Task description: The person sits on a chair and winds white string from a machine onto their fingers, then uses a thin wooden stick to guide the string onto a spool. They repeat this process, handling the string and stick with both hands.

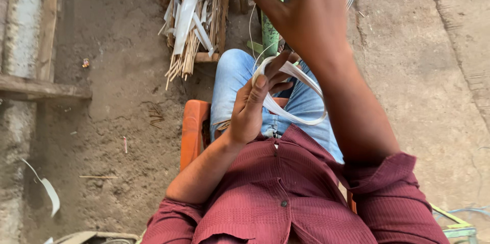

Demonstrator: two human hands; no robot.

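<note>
**Thin White Strip Looped Between Two Hands Over Packed-Earth Floor**

Packed earth [112, 70], dusty and strewn with scraps, lies beneath an orange seat [193, 126] on which a person in a maroon shirt [275, 193] and blue jeans [235, 75] sits. Just above the seat, over the lap, the left hand [250, 108] curls its fingers [258, 91] closed around a thin white strip [296, 116], thumb pressed along the band where it bends into a loop. The strip looks light, flat and springy, likely to flex rather than snap, with smooth faces that could slip; it seems best pinched across its width near the bend. Beyond the seat, the right hand [311, 9] is raised, thumb out and fingers drawn in around more of the white material near the frame's top edge, though how tightly they pinch cannot be told. Farther from the seat, a bundle of split cane sticks and white strips [191, 24] rests on the ground beside a green post [269, 29], and a wooden plank [41, 88] lies well apart at the left.
</note>
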